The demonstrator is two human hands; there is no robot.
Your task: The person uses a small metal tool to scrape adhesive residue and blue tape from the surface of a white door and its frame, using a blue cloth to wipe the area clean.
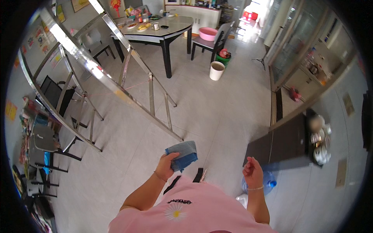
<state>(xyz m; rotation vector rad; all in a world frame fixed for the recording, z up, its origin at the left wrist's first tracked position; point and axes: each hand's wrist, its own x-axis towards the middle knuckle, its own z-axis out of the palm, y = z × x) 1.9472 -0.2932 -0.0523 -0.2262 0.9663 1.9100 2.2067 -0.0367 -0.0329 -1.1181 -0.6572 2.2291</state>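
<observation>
My left hand (pixel 165 167) grips a folded piece of blue denim cloth (pixel 186 153), with the thumb on top. The cloth has a pale blue side, a darker strip and frayed edges. My right hand (pixel 253 172) is raised on the other side of my body, fingers loosely curled, and I see nothing held in it. Below that hand a blue plastic water jug (pixel 267 182) stands on the floor, partly hidden by my wrist. Ahead and to the left rises a metal stepladder (pixel 116 90) with its legs spread on the tiles.
A dining table (pixel 177 24) with food stands at the back. A chair bears a pink basin (pixel 208 33). A white bin (pixel 217 70) and a green bin (pixel 223 59) are nearby. A dark cabinet (pixel 274 147) stands right, beside a sliding-door frame (pixel 272 87). Several folding chairs (pixel 43 138) line the left.
</observation>
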